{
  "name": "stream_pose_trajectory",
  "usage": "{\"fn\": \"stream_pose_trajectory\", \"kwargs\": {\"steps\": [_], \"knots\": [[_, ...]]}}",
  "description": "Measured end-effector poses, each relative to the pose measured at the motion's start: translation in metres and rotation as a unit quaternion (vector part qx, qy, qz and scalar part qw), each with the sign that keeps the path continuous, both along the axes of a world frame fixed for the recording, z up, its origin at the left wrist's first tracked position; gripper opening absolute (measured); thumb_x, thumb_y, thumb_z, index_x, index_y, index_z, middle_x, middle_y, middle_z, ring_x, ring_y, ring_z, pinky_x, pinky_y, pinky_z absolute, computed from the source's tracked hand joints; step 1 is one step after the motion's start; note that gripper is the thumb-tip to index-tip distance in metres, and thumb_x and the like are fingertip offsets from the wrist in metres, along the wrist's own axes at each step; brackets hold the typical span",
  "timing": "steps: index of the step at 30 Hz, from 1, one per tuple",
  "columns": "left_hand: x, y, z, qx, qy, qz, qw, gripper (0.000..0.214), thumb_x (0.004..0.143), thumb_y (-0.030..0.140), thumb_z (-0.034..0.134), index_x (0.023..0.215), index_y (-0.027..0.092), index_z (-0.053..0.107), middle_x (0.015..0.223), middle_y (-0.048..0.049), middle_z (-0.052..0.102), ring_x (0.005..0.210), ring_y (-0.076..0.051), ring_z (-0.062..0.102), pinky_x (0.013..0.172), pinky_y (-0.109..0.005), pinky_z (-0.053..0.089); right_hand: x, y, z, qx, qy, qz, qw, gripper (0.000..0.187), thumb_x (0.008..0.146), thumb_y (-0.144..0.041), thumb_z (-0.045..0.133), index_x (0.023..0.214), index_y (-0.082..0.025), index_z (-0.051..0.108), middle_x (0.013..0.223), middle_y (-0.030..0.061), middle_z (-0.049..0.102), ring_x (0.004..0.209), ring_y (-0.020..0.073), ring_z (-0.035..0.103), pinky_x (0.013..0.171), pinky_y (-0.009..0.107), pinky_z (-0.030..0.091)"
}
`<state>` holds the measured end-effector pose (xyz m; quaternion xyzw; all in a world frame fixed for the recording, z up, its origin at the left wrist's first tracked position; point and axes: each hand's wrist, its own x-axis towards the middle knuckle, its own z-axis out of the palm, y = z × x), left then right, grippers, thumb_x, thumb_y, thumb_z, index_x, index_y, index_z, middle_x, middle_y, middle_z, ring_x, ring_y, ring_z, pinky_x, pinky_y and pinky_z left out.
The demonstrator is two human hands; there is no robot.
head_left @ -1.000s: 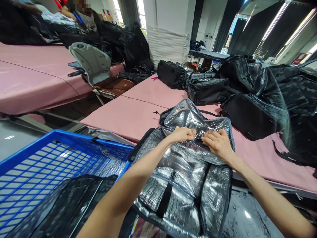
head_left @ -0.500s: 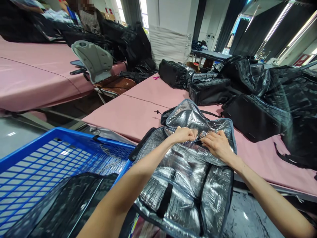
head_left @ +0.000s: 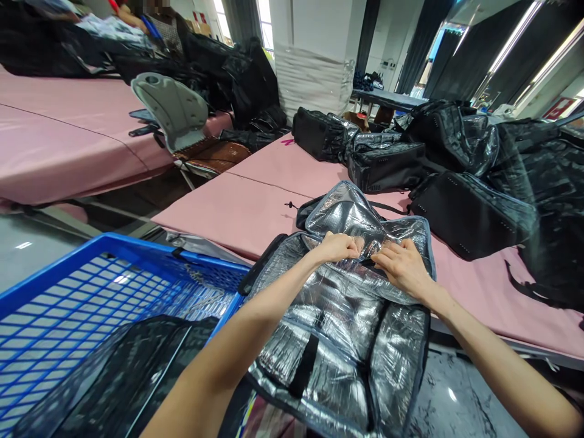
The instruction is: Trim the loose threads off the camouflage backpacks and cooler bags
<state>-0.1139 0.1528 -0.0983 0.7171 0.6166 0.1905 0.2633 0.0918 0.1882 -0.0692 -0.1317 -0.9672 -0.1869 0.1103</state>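
A bag turned inside out, its silver foil lining showing, lies over the near edge of the pink table and hangs toward me. My left hand is closed in a pinch on a fold of the lining near the bag's middle. My right hand grips the same fold just to the right, fingers curled and pressed on the foil. The two hands almost touch. A black strap runs down the lining below my left forearm.
A blue plastic crate at lower left holds a black bag in clear wrap. Several black bags are piled on the table's right and far side. A grey chair stands between two pink tables. Another person sits at the far left.
Hands stay pinched on the foil fold; the view has shifted very slightly. The person at far left has moved a little.
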Motion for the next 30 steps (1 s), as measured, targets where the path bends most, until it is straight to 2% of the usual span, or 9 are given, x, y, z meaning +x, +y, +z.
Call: {"fn": "stream_pose_trajectory", "kwargs": {"steps": [3,9,14,16,18,20,24,28,30], "knots": [[0.000,0.000,-0.001,0.001,-0.003,0.000,1.000,0.018,0.076,0.028,0.053,0.068,0.021,0.067,0.082,0.0058,0.068,0.081,-0.015,0.057,0.078,-0.030,0.025,-0.003,0.004,-0.003,-0.030,0.021,0.001,0.999,0.011,0.088,-0.022,0.049,0.085,-0.019,0.059,0.074,0.0009,0.062,0.073,0.0154,0.045,0.066,0.032,0.018],[0.000,0.000,-0.005,0.034,0.004,-0.008,0.999,0.020,0.077,0.027,0.052,0.065,0.020,0.067,0.078,0.0057,0.067,0.078,-0.014,0.057,0.074,-0.029,0.025,-0.010,0.003,-0.005,-0.008,0.007,0.002,1.000,0.018,0.089,-0.019,0.045,0.078,-0.018,0.060,0.069,0.0017,0.061,0.069,0.0156,0.043,0.065,0.032,0.018],[0.005,-0.009,-0.008,0.111,0.026,0.001,0.994,0.017,0.079,0.026,0.055,0.067,0.021,0.066,0.081,0.0038,0.066,0.081,-0.015,0.056,0.073,-0.029,0.028,0.009,0.000,-0.004,-0.004,0.047,0.002,0.999,0.017,0.090,-0.020,0.046,0.084,-0.019,0.061,0.074,0.0018,0.062,0.073,0.0153,0.047,0.067,0.032,0.021],[0.013,-0.018,-0.015,0.200,0.055,0.060,0.976,0.013,0.080,0.029,0.058,0.073,0.020,0.065,0.083,0.0004,0.064,0.083,-0.017,0.054,0.072,-0.031,0.030,0.021,-0.002,-0.006,-0.001,0.052,0.001,0.999,0.016,0.090,-0.021,0.045,0.087,-0.019,0.061,0.074,0.0013,0.063,0.071,0.0147,0.047,0.069,0.032,0.021],[0.023,-0.028,-0.024,0.294,0.085,0.120,0.945,0.014,0.082,0.030,0.057,0.077,0.018,0.062,0.081,-0.0030,0.062,0.080,-0.018,0.052,0.070,-0.032,0.033,0.032,-0.004,-0.009,0.005,0.057,-0.010,0.998,0.016,0.090,-0.022,0.046,0.088,-0.020,0.061,0.072,0.0009,0.063,0.070,0.0145,0.048,0.069,0.032,0.022],[0.033,-0.035,-0.035,0.356,0.080,0.145,0.920,0.016,0.086,0.026,0.051,0.078,0.016,0.060,0.079,-0.0041,0.060,0.075,-0.016,0.051,0.067,-0.030,0.035,0.040,-0.005,-0.014,0.005,0.066,-0.025,0.998,0.015,0.090,-0.023,0.047,0.088,-0.020,0.062,0.072,0.0006,0.063,0.070,0.0146,0.048,0.069,0.032,0.022],[0.046,-0.039,-0.051,0.405,0.021,0.144,0.903,0.017,0.089,0.022,0.045,0.086,0.018,0.061,0.085,-0.0031,0.062,0.078,-0.014,0.053,0.070,-0.028,0.039,0.044,-0.004,-0.020,-0.004,0.082,-0.040,0.996,0.014,0.089,-0.024,0.048,0.088,-0.021,0.062,0.075,0.0012,0.064,0.071,0.0146,0.050,0.070,0.032,0.022],[0.051,-0.037,-0.056,0.424,0.037,0.107,0.899,0.015,0.084,0.032,0.055,0.091,0.023,0.065,0.091,-0.0031,0.065,0.085,-0.016,0.055,0.075,-0.033,0.041,0.042,-0.003,-0.020,-0.008,0.078,-0.043,0.996,0.015,0.088,-0.024,0.048,0.088,-0.020,0.062,0.082,0.0034,0.065,0.073,0.0155,0.052,0.070,0.032,0.022],[0.052,-0.034,-0.058,0.444,0.044,0.098,0.890,0.013,0.085,0.027,0.054,0.088,0.024,0.066,0.087,-0.0017,0.066,0.082,-0.015,0.057,0.074,-0.031,0.043,0.042,-0.003,-0.020,-0.011,0.078,-0.046,0.996,0.014,0.088,-0.024,0.049,0.087,-0.020,0.062,0.084,0.0032,0.066,0.073,0.0154,0.052,0.070,0.032,0.022]]}}
